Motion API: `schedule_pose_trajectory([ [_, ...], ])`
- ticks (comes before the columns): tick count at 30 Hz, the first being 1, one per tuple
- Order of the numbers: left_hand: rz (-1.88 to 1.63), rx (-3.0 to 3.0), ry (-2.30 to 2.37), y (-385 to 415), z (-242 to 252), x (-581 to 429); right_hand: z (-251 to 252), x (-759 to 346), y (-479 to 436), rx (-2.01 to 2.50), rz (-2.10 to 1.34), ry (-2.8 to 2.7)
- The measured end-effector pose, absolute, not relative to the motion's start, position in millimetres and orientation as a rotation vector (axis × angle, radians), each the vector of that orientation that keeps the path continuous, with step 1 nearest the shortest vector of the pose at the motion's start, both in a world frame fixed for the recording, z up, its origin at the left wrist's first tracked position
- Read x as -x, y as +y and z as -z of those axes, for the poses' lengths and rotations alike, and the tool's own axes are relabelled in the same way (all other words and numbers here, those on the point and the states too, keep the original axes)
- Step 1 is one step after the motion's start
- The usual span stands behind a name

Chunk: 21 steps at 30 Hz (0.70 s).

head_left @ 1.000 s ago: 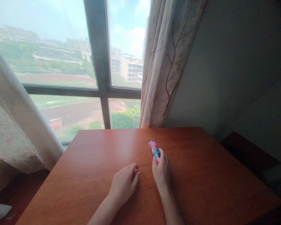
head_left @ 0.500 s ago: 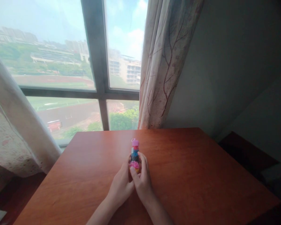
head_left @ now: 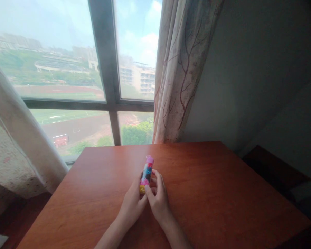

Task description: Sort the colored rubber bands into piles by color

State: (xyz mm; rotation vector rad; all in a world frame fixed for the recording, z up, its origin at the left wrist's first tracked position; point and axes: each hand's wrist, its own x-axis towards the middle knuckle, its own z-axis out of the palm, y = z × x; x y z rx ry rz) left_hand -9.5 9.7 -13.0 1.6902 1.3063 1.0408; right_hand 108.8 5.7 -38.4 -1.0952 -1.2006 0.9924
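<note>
Between my hands is a slim clear tube (head_left: 146, 175) with a pink cap that has a small loop on top. Inside it are bands of small coloured pieces: red, blue, black, pink and yellow, too small to name. A pale strip runs along its left side. My left hand (head_left: 133, 200) is closed around the tube's lower left side, its fingers mostly hidden behind it. On the other side, my right hand (head_left: 157, 196) grips the lower end with its thumb in front. The tube leans slightly to the right at its top.
A reddish-brown wooden table (head_left: 202, 186) spreads beneath my hands. Beyond its far edge stand a window (head_left: 111, 103) and a patterned curtain (head_left: 180, 76). Another curtain (head_left: 20, 138) hangs at the left, and a grey wall (head_left: 243, 76) rises on the right.
The tube has turned in my hands: its lower end has swung left, its top leans right, and more of the pale strip and yellow part shows. My hands have barely moved.
</note>
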Motion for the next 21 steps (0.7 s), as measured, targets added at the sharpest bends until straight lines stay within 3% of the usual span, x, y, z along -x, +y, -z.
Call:
schedule_pose_trajectory([
  [11,-0.829,-1.555,1.030,3.3,-3.3,21.6,22.6,-157.7,23.5,1.363,-0.668,-1.064],
  [21,-1.055,-1.329,1.071,10.8,-4.9,26.0,28.2,-152.2,22.4,1.421,-0.759,-1.329],
])
